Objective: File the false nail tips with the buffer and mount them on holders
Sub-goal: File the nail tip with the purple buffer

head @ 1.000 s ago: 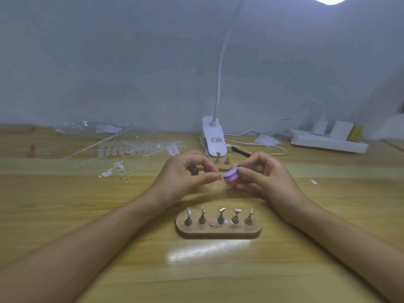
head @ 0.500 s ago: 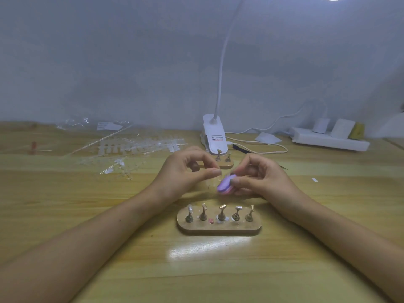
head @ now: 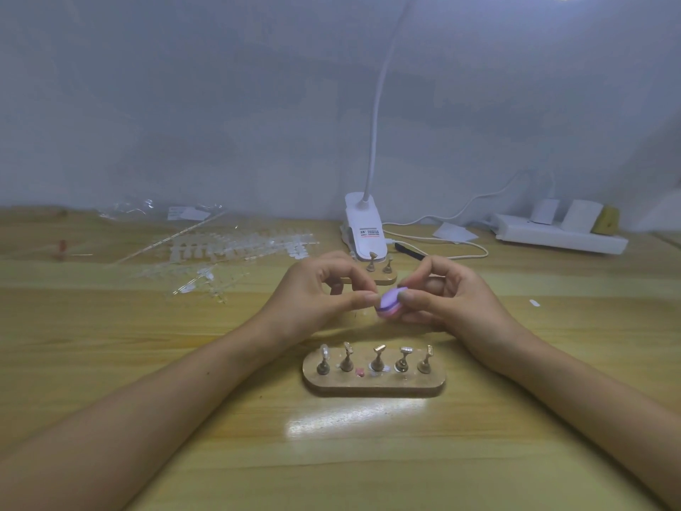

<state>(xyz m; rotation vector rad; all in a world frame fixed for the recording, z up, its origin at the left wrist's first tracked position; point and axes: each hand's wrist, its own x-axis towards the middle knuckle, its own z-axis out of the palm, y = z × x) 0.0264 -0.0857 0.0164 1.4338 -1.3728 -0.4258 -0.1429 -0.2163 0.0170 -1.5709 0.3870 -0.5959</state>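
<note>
The left hand [head: 317,295] pinches thumb against forefinger just above the desk [head: 147,363], presumably on a clear nail tip too small to make out, and offers it to the buffer [head: 389,303]. The right hand [head: 451,298] grips that buffer by its edges, so a flat face meets the pinch. It is a small round pad, lilac over pink, held just beyond the near wooden stand [head: 374,386] with its five holders [head: 377,359]; spare clear tips [head: 228,248] lie far left

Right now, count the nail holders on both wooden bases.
7 holders: five along the near base, two on the far base; the left hand may hide more.
</note>
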